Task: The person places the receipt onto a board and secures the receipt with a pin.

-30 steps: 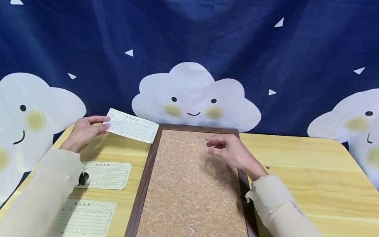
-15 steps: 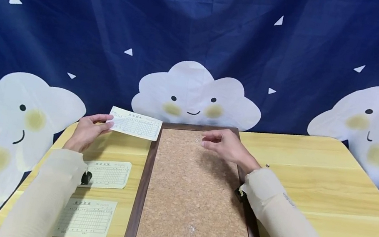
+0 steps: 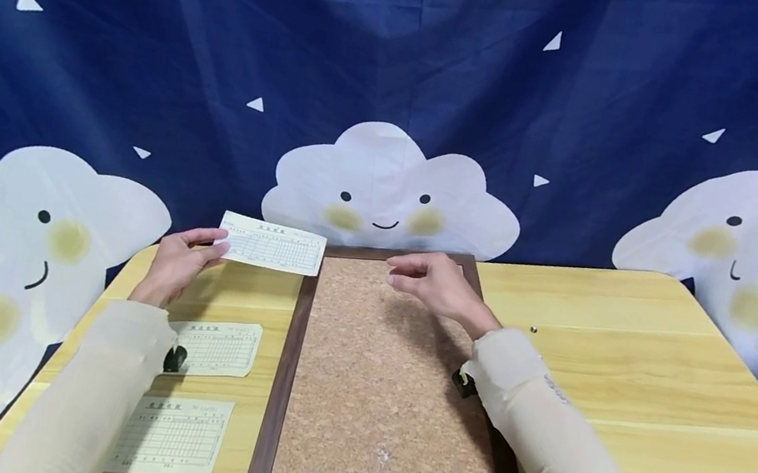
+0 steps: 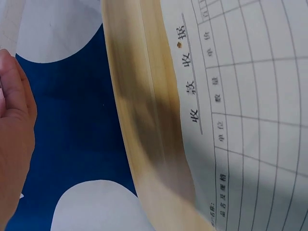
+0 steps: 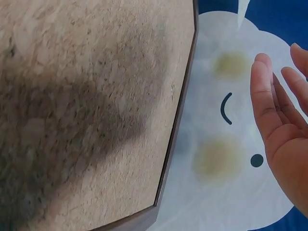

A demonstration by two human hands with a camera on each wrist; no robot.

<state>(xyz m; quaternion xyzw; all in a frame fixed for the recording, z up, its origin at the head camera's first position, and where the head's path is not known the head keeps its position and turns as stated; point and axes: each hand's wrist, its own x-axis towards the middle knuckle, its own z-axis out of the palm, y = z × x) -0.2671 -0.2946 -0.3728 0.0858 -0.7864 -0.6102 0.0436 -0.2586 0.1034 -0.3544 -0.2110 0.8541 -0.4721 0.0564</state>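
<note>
In the head view my left hand (image 3: 180, 261) pinches the left end of a printed receipt slip (image 3: 274, 243) between thumb and fingers. The slip is held up over the table's far left, its right end overlapping the corner of a cork board (image 3: 390, 391) with a dark wooden frame. The left wrist view shows the receipt's print close up, with a small hole (image 4: 180, 45) in its heading. Above the upper part of the cork is my right hand (image 3: 442, 286), fingers loosely bent. In the right wrist view this hand (image 5: 284, 130) shows nothing between its fingers.
Two more receipt slips, an upper one (image 3: 218, 348) and a lower one (image 3: 172, 437), lie left of the board, partly behind my left sleeve. A tiny shiny round piece (image 3: 533, 329) lies on the wooden table (image 3: 658, 421) to the right. A blue cloud-patterned curtain (image 3: 232, 33) hangs behind.
My right hand has moved left over the top of the board. The left hand has lifted the receipt slip slightly and shifted it a little to the right.
</note>
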